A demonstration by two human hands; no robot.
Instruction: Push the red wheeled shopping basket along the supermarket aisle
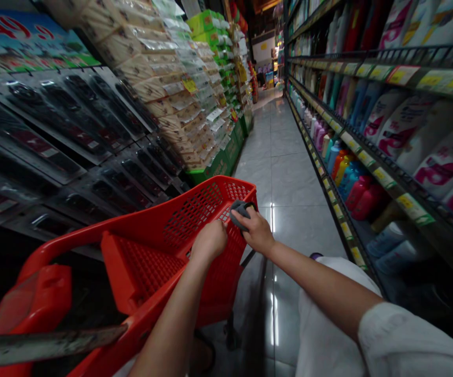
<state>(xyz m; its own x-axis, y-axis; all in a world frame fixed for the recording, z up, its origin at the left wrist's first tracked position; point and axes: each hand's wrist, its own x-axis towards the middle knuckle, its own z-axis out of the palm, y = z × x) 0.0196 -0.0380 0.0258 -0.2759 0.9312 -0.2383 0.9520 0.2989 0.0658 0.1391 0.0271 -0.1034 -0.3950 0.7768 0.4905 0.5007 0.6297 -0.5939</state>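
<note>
A red plastic shopping cart (pixel 195 209) stands in front of me, tilted across the view. My left hand (pixel 210 241) is closed at the cart's near side rim, its fingers curled out of sight around the edge. Just beyond it, my right hand (pixel 257 230) grips a bunched grey cloth (pixel 240 214) against the rim near the far corner. Fingers and cloth partly cover that stretch of rim. The visible inside of the basket shows perforated red walls and a folded red flap (pixel 140 267).
On the left hang packaged dark items (pixel 53 110), beside tall stacks of wrapped tissue packs (pixel 171 94). Shelves of bottles (pixel 399 120) line the right side. A grey tiled aisle floor (pixel 281 141) runs ahead between them. A worn metal bar (pixel 45 343) crosses the lower left.
</note>
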